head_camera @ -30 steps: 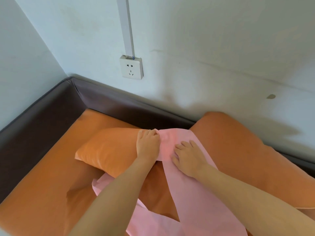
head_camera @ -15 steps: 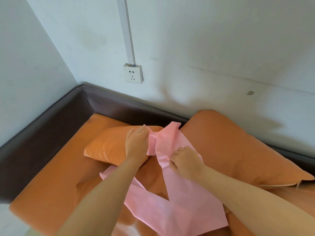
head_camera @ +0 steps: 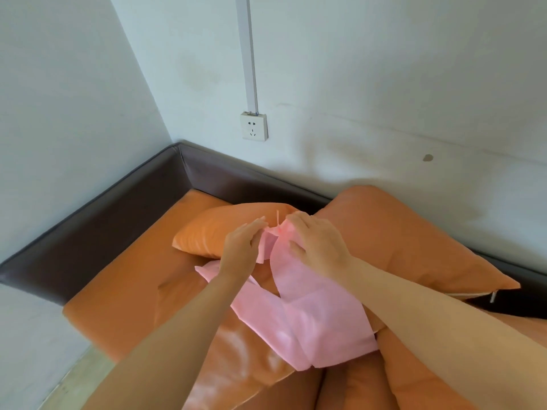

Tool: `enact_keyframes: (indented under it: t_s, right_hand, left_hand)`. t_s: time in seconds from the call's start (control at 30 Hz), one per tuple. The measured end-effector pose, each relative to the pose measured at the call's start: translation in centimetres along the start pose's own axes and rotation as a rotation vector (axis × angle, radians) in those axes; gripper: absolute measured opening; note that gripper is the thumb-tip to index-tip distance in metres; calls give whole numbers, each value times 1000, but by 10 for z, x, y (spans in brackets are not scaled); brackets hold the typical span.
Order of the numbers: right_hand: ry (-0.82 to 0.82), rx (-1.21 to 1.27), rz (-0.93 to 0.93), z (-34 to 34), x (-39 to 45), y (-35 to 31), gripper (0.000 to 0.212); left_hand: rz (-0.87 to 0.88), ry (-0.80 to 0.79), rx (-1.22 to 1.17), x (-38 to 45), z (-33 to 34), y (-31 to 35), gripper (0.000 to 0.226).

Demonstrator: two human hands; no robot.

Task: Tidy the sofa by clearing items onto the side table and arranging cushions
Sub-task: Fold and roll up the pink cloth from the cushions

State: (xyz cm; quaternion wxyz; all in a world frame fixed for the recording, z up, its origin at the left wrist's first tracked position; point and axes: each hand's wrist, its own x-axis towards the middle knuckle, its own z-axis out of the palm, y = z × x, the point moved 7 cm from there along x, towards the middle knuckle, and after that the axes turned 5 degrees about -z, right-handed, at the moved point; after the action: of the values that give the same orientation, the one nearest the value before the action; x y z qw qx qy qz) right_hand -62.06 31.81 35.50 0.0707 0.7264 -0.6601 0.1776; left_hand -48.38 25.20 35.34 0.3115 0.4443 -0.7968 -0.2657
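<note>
the left hand (head_camera: 241, 247) and the right hand (head_camera: 318, 247) meet over the top end of the pink cloth (head_camera: 310, 321), and the fingers of both hands pinch its gathered edge between them. just behind the fingertips lies the small orange cushion (head_camera: 213, 232), and to the right of the right fingers the large orange cushion (head_camera: 399, 241) leans on the dark sofa back (head_camera: 118, 196). the rest of the cloth hangs down from the fingers toward the person and lies on the orange seat (head_camera: 133, 291)
</note>
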Motion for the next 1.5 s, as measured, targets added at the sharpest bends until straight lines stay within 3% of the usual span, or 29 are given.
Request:
enact_keyframes:
  t_s: [0.07, 0.13, 0.27, 0.47, 0.6, 0.8, 1.0, 1.17, 1.33, 1.5]
  right_hand:
    - [-33, 57, 46, -12, 13, -3, 64]
    - [-98, 103, 104, -20, 25, -4, 67]
    - [-111, 171, 55, -50, 35, -17, 24]
    - [-20, 226, -8, -99, 33, -27, 22]
    - [86, 300, -69, -130, 23, -33, 17]
    - [33, 358, -67, -163, -3, -50, 14]
    - [161, 496, -117, -207, -25, -77, 19]
    - [215, 478, -114, -226, -31, -105, 22]
    - [302, 427, -160, -241, -41, -143, 17]
    - [412, 407, -122, -254, -61, -176, 15]
  left_hand:
    - [20, 19, -6, -3, -12, 11, 26]
    - [25, 35, -9, -3, -25, 21, 25]
    - [43, 62, -38, -2, -55, 40, 23]
    - [125, 59, 159, -6, -91, 64, 25]
    - [325, 47, 286, -20, -106, 90, 23]
    - [698, 127, 480, -48, -128, 122, 22]
    - [882, 216, 482, -71, -160, 136, 46]
    - [972, 196, 417, -86, -196, 143, 19]
    - [979, 173, 321, -101, -235, 147, 27]
    - [1044, 185, 272, -129, -262, 147, 14]
